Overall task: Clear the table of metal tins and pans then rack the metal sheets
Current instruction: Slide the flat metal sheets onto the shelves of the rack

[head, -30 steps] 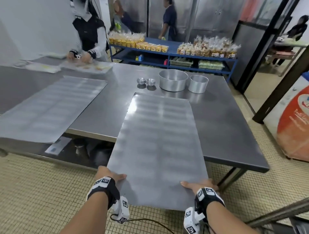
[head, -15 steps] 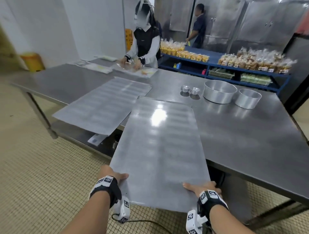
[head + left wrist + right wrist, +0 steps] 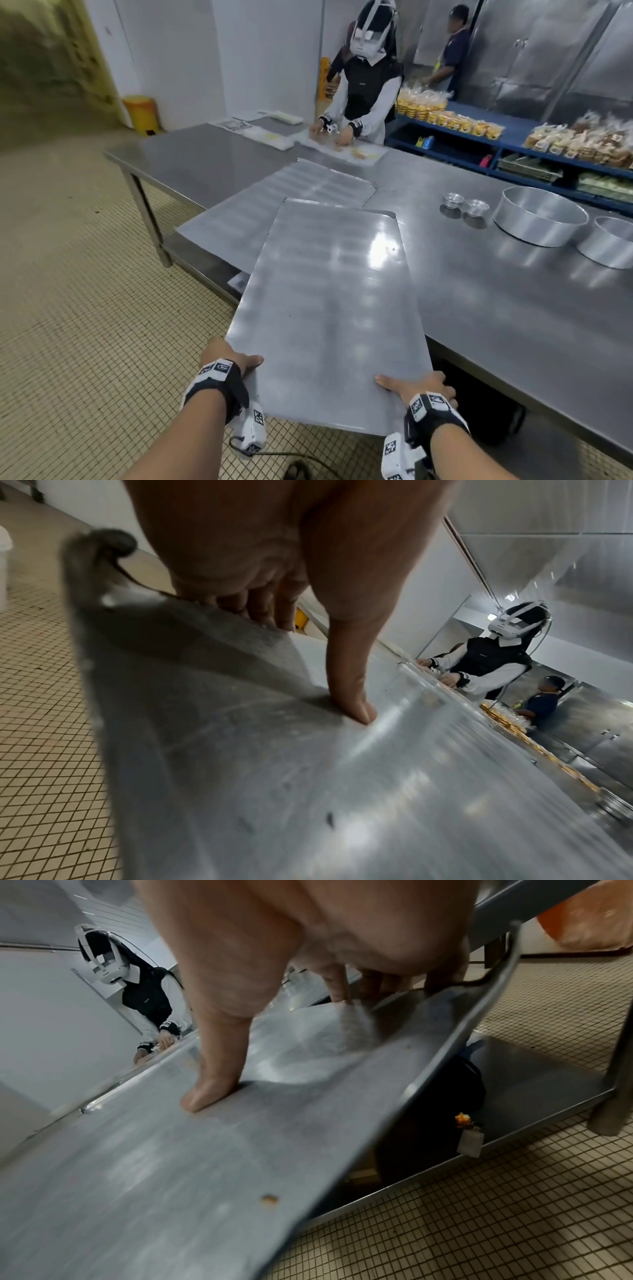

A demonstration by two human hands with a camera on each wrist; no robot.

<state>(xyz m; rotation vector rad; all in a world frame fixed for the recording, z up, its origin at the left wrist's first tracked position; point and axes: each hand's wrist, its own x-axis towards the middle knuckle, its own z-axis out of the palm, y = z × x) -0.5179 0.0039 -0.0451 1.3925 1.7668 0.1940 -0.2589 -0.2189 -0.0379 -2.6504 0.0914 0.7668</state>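
Observation:
I hold a large flat metal sheet [image 3: 329, 308] by its near end, its far end over the steel table [image 3: 513, 308]. My left hand [image 3: 233, 359] grips the near left corner, thumb on top [image 3: 352, 707] and fingers curled underneath. My right hand [image 3: 418, 383] grips the near right corner the same way, thumb pressed on the sheet [image 3: 205, 1093]. A second metal sheet [image 3: 274, 209] lies on the table beyond, overhanging its edge. Two round metal pans [image 3: 541, 216] [image 3: 609, 241] and two small tins [image 3: 452, 199] [image 3: 476, 206] stand at the right.
A person in a headset [image 3: 366, 99] works at the table's far side, another person [image 3: 448, 51] stands by steel cabinets. A blue shelf [image 3: 513, 137] holds bagged baked goods. A yellow bin [image 3: 140, 114] stands by the wall. A dark bag [image 3: 441, 1110] sits on the table's lower shelf.
The sheet has swung left and come further off the table with both hands still on its near corners; my view has turned left, and its far end now overlaps the second sheet.

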